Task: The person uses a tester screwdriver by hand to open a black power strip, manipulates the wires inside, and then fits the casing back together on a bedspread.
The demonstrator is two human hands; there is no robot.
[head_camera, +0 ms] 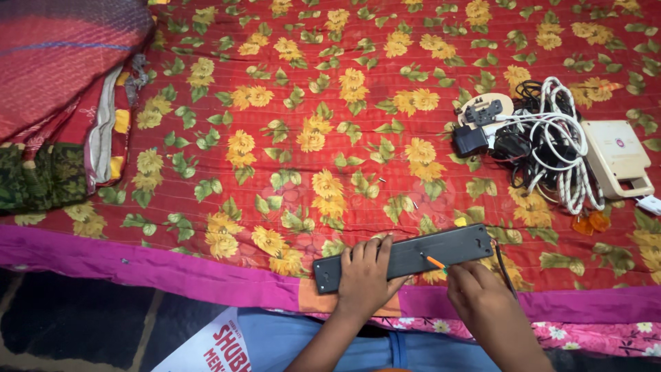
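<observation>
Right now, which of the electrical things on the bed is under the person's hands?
The long black power strip at the bed's near edge. The left hand presses on it; the cable pile and cream box lie untouched farther right.

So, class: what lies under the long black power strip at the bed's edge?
The black power strip lies on the red floral quilt, near its pink border. The left hand presses it; the right hand holds an orange-tipped tool. Whatever lies beneath it is covered.
</observation>
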